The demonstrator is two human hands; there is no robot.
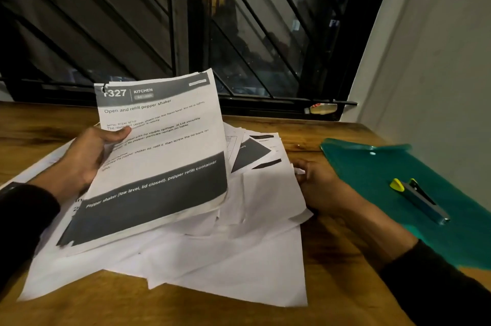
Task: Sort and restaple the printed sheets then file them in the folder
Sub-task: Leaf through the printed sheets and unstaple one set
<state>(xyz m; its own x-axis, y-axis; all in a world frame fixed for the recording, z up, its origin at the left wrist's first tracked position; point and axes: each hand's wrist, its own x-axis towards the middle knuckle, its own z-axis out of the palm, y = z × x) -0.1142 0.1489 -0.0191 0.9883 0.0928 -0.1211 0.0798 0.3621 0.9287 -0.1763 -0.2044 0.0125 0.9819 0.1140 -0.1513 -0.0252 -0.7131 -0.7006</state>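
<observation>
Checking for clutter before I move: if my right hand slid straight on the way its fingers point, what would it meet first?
The right hand rests on the table, fingers pointing left and away into the loose sheets. It would meet their right edge first, which the fingertips already seem to touch. The green folder and stapler lie on its other side.

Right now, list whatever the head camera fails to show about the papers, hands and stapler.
Head view only:
- Right hand: fingertips hidden under the edge of the loose sheets; grip unclear.
- Held packet: pages behind the top one hidden; small print blurred, and the left hand's thumb covers some lines.
- Loose sheets: print mostly covered by the packet.
- Stapler: loaded or not, too small.
- Green folder: cut off at right edge.
</observation>
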